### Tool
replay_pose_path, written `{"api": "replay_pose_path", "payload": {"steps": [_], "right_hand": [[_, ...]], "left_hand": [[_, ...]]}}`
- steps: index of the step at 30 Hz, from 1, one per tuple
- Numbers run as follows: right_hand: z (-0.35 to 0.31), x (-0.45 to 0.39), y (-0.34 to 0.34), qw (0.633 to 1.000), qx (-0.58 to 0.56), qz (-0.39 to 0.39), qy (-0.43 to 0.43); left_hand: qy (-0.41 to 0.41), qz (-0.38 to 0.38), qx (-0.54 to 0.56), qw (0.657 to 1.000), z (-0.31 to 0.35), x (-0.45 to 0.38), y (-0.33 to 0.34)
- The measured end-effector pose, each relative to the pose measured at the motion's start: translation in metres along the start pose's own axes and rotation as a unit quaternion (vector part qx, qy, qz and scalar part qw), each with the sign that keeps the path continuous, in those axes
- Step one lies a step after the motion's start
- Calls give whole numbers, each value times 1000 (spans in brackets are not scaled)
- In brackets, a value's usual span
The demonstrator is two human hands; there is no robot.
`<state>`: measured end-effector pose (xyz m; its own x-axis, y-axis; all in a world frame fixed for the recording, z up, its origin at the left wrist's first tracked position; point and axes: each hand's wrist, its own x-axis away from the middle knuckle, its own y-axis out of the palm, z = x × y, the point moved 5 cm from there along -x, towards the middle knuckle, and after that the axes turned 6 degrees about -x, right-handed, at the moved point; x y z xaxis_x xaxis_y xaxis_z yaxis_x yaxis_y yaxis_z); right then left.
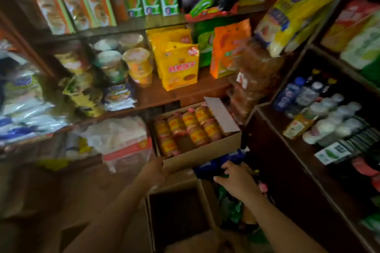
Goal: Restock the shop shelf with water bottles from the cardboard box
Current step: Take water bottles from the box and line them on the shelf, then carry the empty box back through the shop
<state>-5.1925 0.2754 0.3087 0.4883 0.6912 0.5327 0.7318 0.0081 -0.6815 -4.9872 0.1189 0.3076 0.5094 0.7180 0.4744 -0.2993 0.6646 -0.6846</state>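
— Where are the hands?

— The left hand (153,167) grips the front corner of the cardboard box (203,155) full of yellow-labelled packs. The right hand (236,178), fingers spread and loose, rests on blue packets (216,165) just below that box (too blurred to tell more).

— And the water bottles?

— The water bottles (296,94) stand on the right-hand shelf (287,141). A second cardboard box (176,211) sits open between the arms, dark inside.
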Motion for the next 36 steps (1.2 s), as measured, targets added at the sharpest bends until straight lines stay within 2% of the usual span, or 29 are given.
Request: {"api": "replay_pose_path", "payload": {"steps": [7,10,13,16,23,26,31,36], "right_hand": [[12,-54,112,995,12,-86,45],[39,-87,156,991,24,-109,76],[72,-119,199,985,20,-129,117],[102,-150,238,979,5,-134,153],[153,-204,301,970,-68,-76,222],[165,-226,315,965,-92,-62,238],[180,-240,315,967,-68,-64,236],[159,-226,295,971,-61,-67,222]], "left_hand": [[-158,-7,67,985,-145,-1,53],[-237,-28,86,967,-201,-14,92],[-288,-59,81,952,-245,-27,136],[-326,-71,132,934,-278,-45,180],[-341,-104,204,912,-314,-79,262],[-348,-94,233,903,-323,-93,282],[-372,-69,184,907,-336,-107,289],[-371,-57,182,909,-319,-94,270]]}}
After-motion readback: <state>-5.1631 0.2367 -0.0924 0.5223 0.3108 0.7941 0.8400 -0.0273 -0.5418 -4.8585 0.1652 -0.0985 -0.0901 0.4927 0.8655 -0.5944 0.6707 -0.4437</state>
